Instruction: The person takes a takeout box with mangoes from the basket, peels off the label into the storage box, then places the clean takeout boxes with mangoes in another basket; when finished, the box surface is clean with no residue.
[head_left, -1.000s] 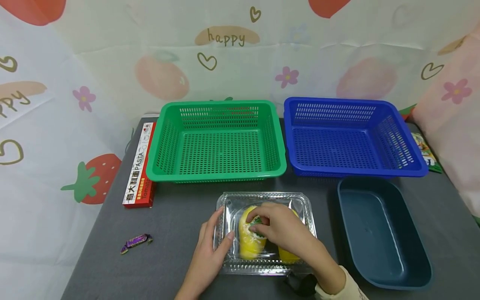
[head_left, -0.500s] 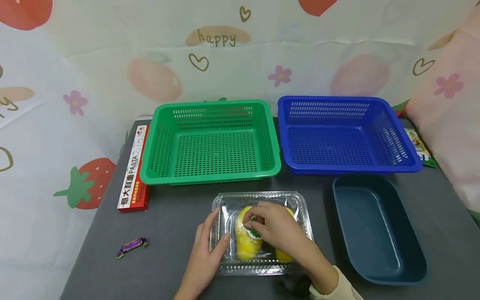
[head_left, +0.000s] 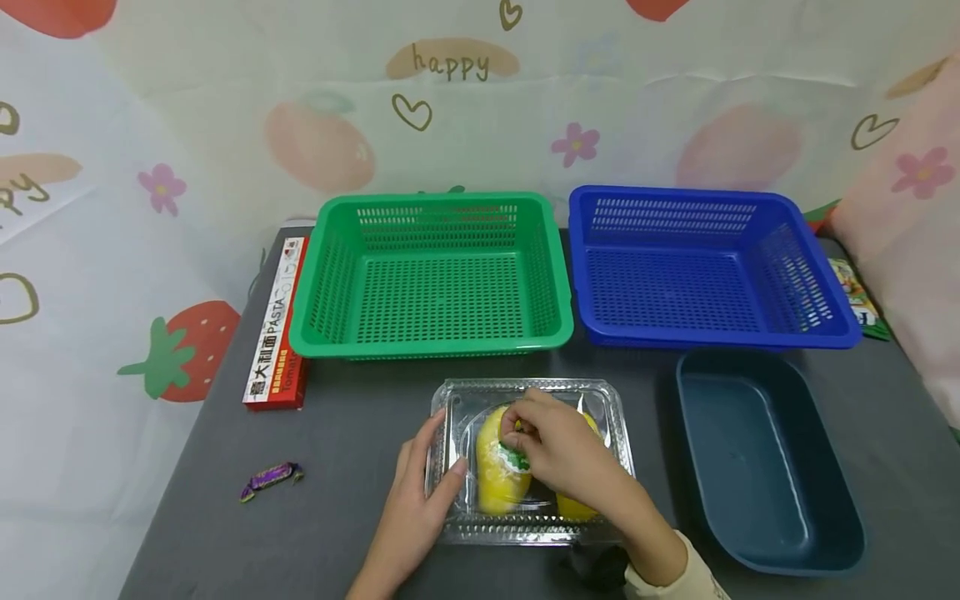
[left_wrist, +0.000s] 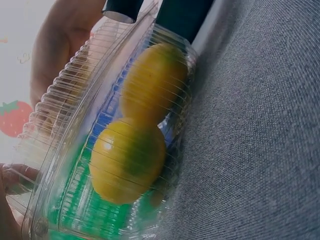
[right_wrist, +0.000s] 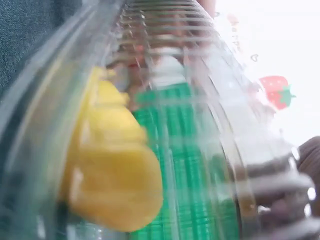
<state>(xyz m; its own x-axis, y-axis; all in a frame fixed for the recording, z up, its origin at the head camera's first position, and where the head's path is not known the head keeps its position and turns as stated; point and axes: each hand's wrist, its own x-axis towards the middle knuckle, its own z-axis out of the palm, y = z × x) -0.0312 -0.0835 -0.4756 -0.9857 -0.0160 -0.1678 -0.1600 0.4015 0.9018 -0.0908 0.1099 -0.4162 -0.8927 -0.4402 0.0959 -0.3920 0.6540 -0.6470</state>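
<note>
The fruit (head_left: 498, 490) is yellow, the label (head_left: 516, 459) green-and-white

Box (head_left: 525, 533): clear, glossy, ribbed plastic
Tub (head_left: 757, 458), three o'clock from box: smooth plastic
Table cover (head_left: 352, 442): matt woven cloth

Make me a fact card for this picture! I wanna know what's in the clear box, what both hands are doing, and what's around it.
In the clear box: two yellow fruits
Left hand: rests against the box's left edge
Right hand: over the box, fingers curled at a green and white label; can't tell if it's pinched
Behind: green basket, blue basket
Right side: dark teal tub
Left side: purple wrapped sweet, pasta box
</note>
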